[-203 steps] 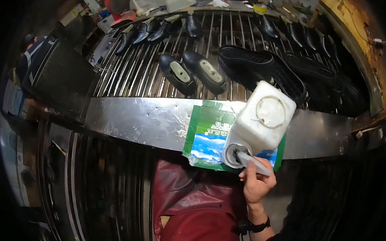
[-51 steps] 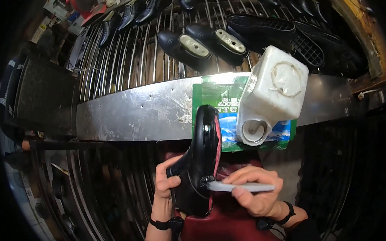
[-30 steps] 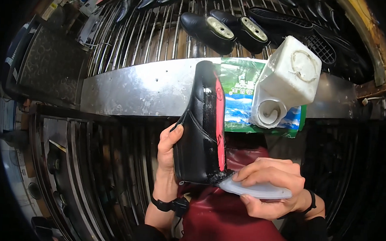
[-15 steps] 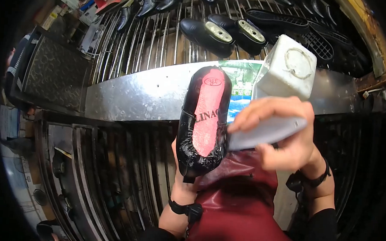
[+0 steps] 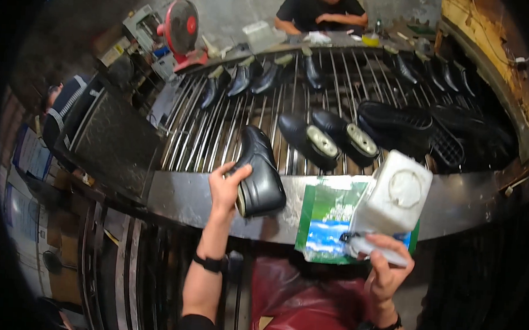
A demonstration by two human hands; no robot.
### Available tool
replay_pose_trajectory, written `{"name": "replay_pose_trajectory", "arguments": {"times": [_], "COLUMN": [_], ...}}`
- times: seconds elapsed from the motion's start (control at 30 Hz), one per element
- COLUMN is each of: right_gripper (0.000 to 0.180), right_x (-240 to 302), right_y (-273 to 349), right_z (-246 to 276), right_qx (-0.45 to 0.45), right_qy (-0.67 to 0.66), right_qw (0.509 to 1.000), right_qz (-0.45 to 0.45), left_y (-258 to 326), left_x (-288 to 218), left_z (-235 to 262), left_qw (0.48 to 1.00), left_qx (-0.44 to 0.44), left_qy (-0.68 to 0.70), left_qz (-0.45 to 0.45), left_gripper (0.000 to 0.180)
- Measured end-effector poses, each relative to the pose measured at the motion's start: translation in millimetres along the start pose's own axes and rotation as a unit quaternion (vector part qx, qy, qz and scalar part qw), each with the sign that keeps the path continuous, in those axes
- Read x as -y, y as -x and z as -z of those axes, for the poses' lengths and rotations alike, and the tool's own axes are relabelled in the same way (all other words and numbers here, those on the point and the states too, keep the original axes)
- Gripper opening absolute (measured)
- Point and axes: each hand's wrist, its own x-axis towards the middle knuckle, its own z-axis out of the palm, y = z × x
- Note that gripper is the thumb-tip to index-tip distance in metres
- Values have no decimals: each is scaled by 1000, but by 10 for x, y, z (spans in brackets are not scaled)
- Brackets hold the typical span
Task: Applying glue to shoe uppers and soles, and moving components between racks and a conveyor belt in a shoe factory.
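Note:
My left hand (image 5: 224, 190) is closed around the heel end of a black leather shoe (image 5: 262, 179), now sole down with its toe pointing away over the metal ledge. Its underside is hidden. In my right hand (image 5: 388, 269) is a brush (image 5: 364, 246) with a pale handle and a dark tip. The tip is over a green and blue printed sheet (image 5: 326, 229), beside the base of a white square plastic container (image 5: 390, 197); whether it touches the sheet I cannot tell.
Beyond the metal ledge (image 5: 181, 191) lies a rack of metal bars (image 5: 218, 136). Several black shoes (image 5: 304, 140) and black soles (image 5: 390, 120) lie on it. A red fan (image 5: 182, 28) stands far left. One person (image 5: 321, 11) sits at the back, another (image 5: 63, 106) at the left.
The shoe has turned from pink insole sole side up to upper side up and moved forward and left. My right hand has drawn the brush away to the sheet. The view has tilted up.

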Motion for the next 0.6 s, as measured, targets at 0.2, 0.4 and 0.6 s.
{"name": "replay_pose_trajectory", "arguments": {"times": [0.2,0.4,0.6], "right_gripper": [22,19,19], "right_x": [12,-51,-174], "right_y": [-40,-77,-81], "right_z": [-56,-95,58], "right_qx": [-7,-11,-35], "right_qy": [3,-28,-35], "right_qw": [1000,999,997], "right_qz": [-15,-46,-57], "left_y": [-1677,-1679,17], "left_x": [-219,-138,-603], "left_z": [-523,-699,712], "left_qw": [875,838,916], "left_qx": [-30,4,-150], "left_qy": [-482,-546,-346], "left_qz": [21,-12,-140], "left_gripper": [63,77,52]}}
